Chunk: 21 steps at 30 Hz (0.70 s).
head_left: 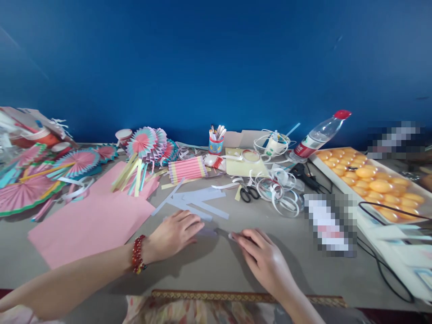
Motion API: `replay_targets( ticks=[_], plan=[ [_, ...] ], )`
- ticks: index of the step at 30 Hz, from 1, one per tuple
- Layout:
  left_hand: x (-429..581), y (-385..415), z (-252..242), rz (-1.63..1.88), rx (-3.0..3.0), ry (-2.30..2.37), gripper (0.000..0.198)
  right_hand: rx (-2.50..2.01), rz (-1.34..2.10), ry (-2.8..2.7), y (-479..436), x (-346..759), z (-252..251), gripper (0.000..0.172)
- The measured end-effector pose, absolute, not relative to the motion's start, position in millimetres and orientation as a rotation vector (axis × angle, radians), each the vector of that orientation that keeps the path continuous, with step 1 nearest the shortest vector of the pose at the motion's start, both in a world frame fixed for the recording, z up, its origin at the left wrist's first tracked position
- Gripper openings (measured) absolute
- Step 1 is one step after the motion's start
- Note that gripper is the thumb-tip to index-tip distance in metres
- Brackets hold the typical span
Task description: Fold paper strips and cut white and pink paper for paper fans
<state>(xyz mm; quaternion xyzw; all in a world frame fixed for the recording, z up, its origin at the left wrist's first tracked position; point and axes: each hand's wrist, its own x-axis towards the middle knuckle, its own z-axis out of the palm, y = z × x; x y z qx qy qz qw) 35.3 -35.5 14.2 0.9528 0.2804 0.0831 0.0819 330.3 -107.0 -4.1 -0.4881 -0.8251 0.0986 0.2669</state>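
Note:
My left hand (pixel 180 231), with a red beaded bracelet on the wrist, lies palm down near the middle of the table, fingers held together over a short pale lilac paper strip (pixel 206 232). Part of that strip is hidden under the hand. My right hand (pixel 258 247) is to its right, thumb and index finger pinched on a small whitish thing (pixel 232 235), too small to make out. Just beyond my left hand lie several loose lilac paper strips (pixel 199 198), overlapping one another.
Pink paper (pixel 97 211) and folded paper fans (pixel 77 163) lie left. Behind are a pen cup (pixel 216 145) and black scissors (pixel 249 193). White strip coils (pixel 286 195), a glue gun (pixel 305 177), a bottle (pixel 317 137), a box of orange balls (pixel 380 184) and black cables stand right.

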Motion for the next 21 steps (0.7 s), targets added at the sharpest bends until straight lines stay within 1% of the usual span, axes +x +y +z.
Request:
replay_targets(
  ticks=[4,10,13,15,16,19,21],
  plan=[
    [39,-35,5,0.225,2.864,0.895,0.016,-1.344,0.327,-2.291,-109,328,-4,0.037],
    [40,-34,-2,0.246,2.896,0.907,0.017,-1.355,0.287,-2.357,-111,324,0,0.038],
    [41,-37,-2,0.259,2.876,0.945,0.021,-1.364,0.27,-2.371,-110,322,3,0.036],
    [40,-39,0,0.26,2.877,0.853,0.029,-1.378,0.275,-2.369,-109,322,4,0.035],
    [40,-39,1,0.24,2.886,0.755,0.037,-1.385,0.282,-2.367,-109,321,4,0.034],
    [41,-38,2,0.121,2.868,0.479,0.071,-1.381,0.29,-2.364,-107,320,5,0.034],
    [41,-37,1,0.07,2.82,0.435,0.085,-1.361,0.282,-2.363,-106,320,7,0.034]
  ],
)
